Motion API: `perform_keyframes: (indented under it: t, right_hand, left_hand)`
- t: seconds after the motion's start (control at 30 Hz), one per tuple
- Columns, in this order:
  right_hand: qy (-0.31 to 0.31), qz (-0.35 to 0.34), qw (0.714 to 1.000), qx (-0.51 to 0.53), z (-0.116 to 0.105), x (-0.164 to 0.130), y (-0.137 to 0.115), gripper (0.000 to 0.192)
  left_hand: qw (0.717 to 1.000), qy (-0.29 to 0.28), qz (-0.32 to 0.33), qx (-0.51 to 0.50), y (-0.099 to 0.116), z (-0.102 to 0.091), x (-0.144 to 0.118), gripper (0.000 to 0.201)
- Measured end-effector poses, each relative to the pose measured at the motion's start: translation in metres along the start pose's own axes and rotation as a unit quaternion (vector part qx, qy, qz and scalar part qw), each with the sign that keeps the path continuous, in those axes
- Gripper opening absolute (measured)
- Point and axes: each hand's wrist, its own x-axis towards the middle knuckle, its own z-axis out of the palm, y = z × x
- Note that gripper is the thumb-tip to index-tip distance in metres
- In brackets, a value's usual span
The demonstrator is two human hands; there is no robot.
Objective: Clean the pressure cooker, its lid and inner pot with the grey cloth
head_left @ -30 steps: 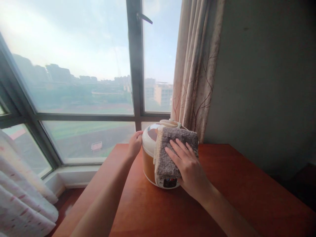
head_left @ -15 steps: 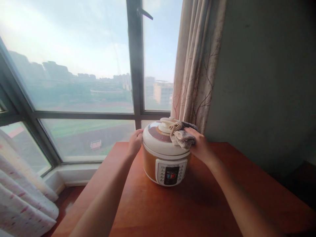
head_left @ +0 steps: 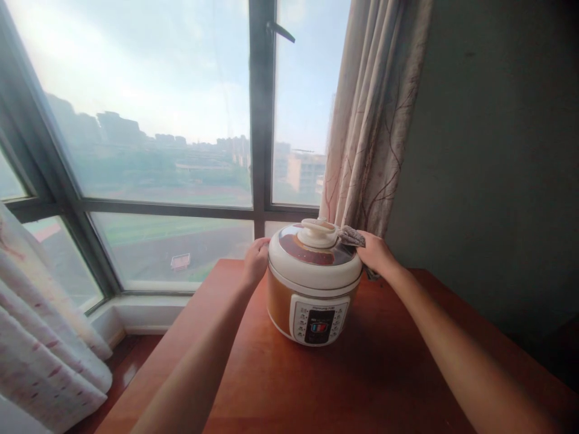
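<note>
We see an electric pressure cooker (head_left: 314, 283) standing on a wooden table (head_left: 362, 374), toward its far edge, with its control panel (head_left: 319, 322) facing us. Our left hand (head_left: 256, 260) rests against the cooker's left side, just under the lid's (head_left: 312, 256) rim. Our right hand (head_left: 375, 253) is at the lid's right rear edge, pressing a cloth (head_left: 351, 235) that lies on the lid just right of the lid knob (head_left: 318, 232). Behind the table is a window (head_left: 149, 132), with its handle (head_left: 280, 30) high above the cooker. A curtain (head_left: 375, 120) hangs behind and to the right of the cooker, a wall (head_left: 497, 150) to its right. Another curtain (head_left: 40, 349) hangs at far left, beside the table.
</note>
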Motion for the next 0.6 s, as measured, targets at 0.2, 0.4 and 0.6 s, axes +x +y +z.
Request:
perform_keyframes:
  t: [0.2, 0.4, 0.6]
  right_hand:
    - [0.022, -0.07, 0.997, -0.01, 0.005, -0.006, -0.021, 0.056]
    - [0.019, -0.136, 0.99, -0.033, 0.002, -0.033, -0.054, 0.058]
    - [-0.018, -0.207, 0.978, -0.011, -0.004, -0.081, -0.093, 0.074]
  left_hand:
    - [1.0, 0.002, 0.001, -0.005, 0.0, 0.001, 0.001, 0.033]
    - [1.0, 0.007, -0.003, -0.017, 0.004, 0.001, -0.001, 0.032]
    - [1.0, 0.008, -0.003, -0.017, 0.006, 0.001, -0.001, 0.032]
